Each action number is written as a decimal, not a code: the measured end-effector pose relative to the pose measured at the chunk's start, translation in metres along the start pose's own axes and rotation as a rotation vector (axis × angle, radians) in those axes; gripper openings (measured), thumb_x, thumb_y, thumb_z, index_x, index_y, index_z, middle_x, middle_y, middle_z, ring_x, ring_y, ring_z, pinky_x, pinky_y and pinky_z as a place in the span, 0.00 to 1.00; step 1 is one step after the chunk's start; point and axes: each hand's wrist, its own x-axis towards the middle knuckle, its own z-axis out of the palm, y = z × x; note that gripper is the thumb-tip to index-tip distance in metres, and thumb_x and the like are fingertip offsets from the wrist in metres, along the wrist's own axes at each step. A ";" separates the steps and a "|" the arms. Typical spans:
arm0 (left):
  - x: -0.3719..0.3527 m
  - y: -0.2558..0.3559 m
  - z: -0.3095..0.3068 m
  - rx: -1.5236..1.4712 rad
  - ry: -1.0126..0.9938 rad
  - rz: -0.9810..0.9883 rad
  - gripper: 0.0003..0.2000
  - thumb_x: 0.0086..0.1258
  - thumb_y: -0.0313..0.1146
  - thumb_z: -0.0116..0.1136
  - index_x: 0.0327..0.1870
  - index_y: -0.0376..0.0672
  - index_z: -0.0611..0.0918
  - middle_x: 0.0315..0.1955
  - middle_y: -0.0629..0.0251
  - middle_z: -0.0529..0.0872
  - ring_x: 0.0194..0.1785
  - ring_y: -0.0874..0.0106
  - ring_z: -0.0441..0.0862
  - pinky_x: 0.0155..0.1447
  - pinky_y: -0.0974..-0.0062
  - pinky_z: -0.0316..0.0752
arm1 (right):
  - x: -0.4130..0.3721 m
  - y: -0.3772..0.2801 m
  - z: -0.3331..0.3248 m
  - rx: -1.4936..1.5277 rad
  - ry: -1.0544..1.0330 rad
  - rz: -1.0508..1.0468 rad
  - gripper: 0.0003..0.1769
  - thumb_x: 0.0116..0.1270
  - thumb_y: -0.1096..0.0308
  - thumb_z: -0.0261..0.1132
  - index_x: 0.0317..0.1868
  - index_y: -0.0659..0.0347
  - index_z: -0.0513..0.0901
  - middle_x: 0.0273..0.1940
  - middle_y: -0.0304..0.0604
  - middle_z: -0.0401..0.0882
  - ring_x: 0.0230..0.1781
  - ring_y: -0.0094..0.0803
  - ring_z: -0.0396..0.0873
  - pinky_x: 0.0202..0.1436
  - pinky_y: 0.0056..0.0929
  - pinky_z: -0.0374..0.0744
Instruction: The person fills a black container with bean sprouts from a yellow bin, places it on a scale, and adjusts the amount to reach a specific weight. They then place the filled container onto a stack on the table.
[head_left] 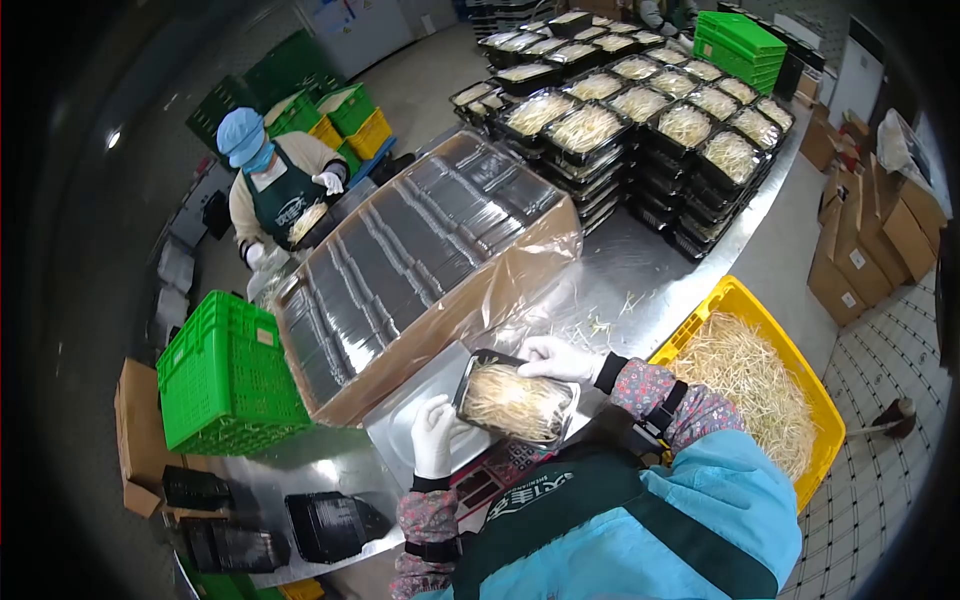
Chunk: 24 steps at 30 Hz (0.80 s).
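Observation:
A black tray of pale, thin-stemmed mushrooms or sprouts [512, 402] is held above a metal scale plate [395, 425]. My left hand [434, 436], in a white glove, has its fingers at the tray's left edge. Gloved in white too, my right hand [560, 360] grips the upper right edge, its fingers reaching over the contents. On my right stands a yellow crate [738, 290] filled with loose pale stems [745, 385].
A large carton [470, 300] of stacked black trays lies beyond my hands. Filled trays [590, 130] are piled behind it. A green crate [235, 375] and empty black trays [330, 525] are at left. A co-worker [285, 185] stands across the table.

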 end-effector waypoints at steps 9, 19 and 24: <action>0.062 -0.052 -0.082 1.268 0.445 0.216 0.34 0.75 0.49 0.54 0.75 0.38 0.63 0.75 0.45 0.60 0.79 0.44 0.49 0.79 0.47 0.46 | -0.021 0.110 -0.221 0.296 1.423 -0.372 0.10 0.64 0.71 0.71 0.42 0.62 0.79 0.36 0.35 0.79 0.36 0.23 0.75 0.45 0.25 0.76; 0.039 -0.064 0.102 1.085 -0.585 0.444 0.26 0.73 0.40 0.57 0.70 0.40 0.72 0.68 0.50 0.73 0.75 0.47 0.63 0.79 0.52 0.51 | 0.025 0.134 -0.272 0.527 1.499 -0.087 0.19 0.72 0.65 0.65 0.58 0.60 0.70 0.36 0.38 0.79 0.22 0.23 0.75 0.22 0.25 0.77; 0.008 -0.024 0.055 0.788 -0.282 0.506 0.16 0.70 0.28 0.58 0.59 0.37 0.82 0.58 0.51 0.83 0.66 0.52 0.77 0.70 0.61 0.71 | -0.002 0.197 -0.286 -0.141 1.708 -0.248 0.13 0.69 0.66 0.65 0.50 0.61 0.76 0.38 0.41 0.80 0.40 0.32 0.79 0.49 0.32 0.78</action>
